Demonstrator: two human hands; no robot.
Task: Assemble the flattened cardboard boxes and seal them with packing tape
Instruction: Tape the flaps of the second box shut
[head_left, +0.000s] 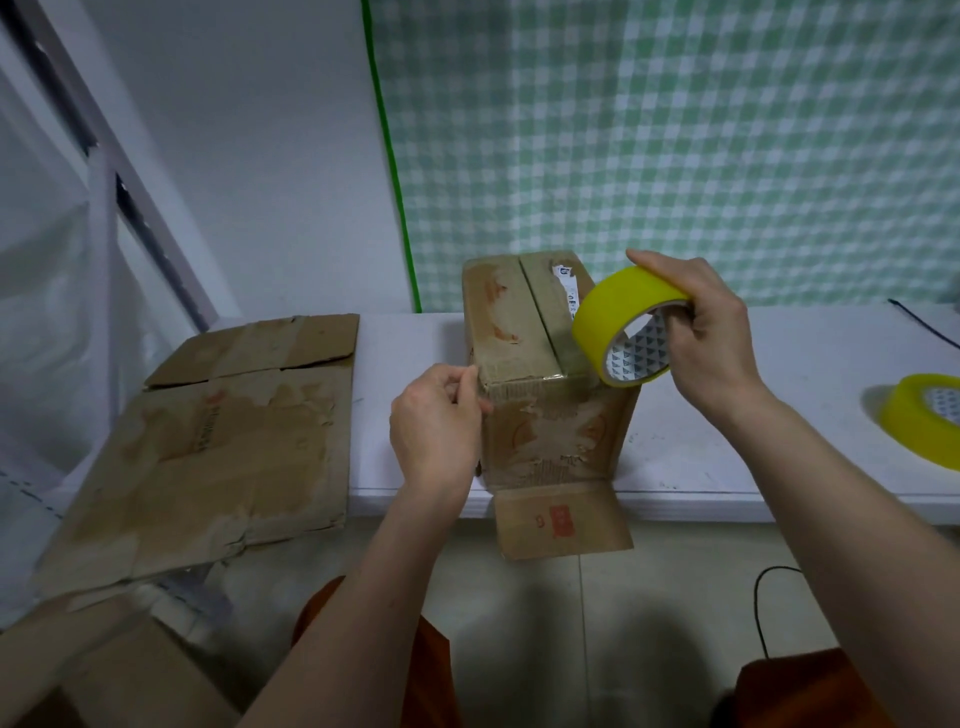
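White and smooth, a long table (779, 415) runs along a pale wall, with a green-and-white checked cloth (675, 145) hanging behind it. Near the table's front edge stands an assembled cardboard box (540, 395), worn and brown, its paper skin torn away in rough patches; its two top flaps are folded down and meet at a centre seam, and one bottom flap (563, 522) sticks out flat past the table edge. The left hand (434, 426) is at the box's upper left corner, fingers curled and thumb against fingertips in a pinch (what it pinches is too small to tell). The right hand (706, 332) holds a round roll of glossy yellow packing tape (623, 332) tilted just above the box's top right edge, fingers wrapped over the outer band and the thumb inside the patterned core. A flattened cardboard box (218, 447), creased and scuffed, lies on the table's left end and overhangs it. A second yellow tape roll (919, 421) lies flat at the far right, well apart from the box. More cardboard (104, 665) rests at lower left.
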